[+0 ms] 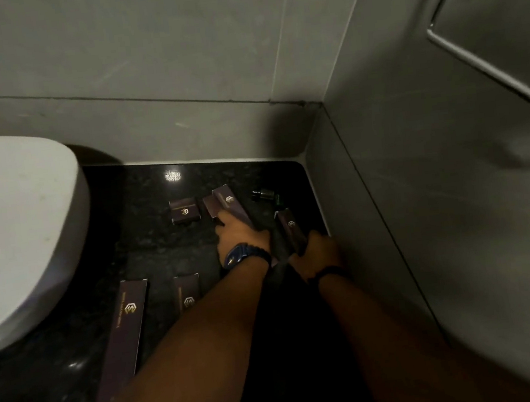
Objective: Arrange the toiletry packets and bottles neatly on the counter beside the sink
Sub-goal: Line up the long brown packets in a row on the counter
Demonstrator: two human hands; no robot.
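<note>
A: Status of hands?
B: Right of the white ceramic sink (22, 228), on the black speckled stone counter (150, 247): left hand (239, 236), fingers pressed on a long purple cardboard packet (229, 205). Right hand (317, 249), fingers wrapped around a second upright purple packet (290, 227).
A: Obscured items?
B: A small dark bottle (264, 195) behind is indistinct; two near purple packets (128, 328) are partly covered by the forearm.

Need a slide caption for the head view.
Left hand and right hand each grip a dark packet on the black counter beside the sink.
</note>
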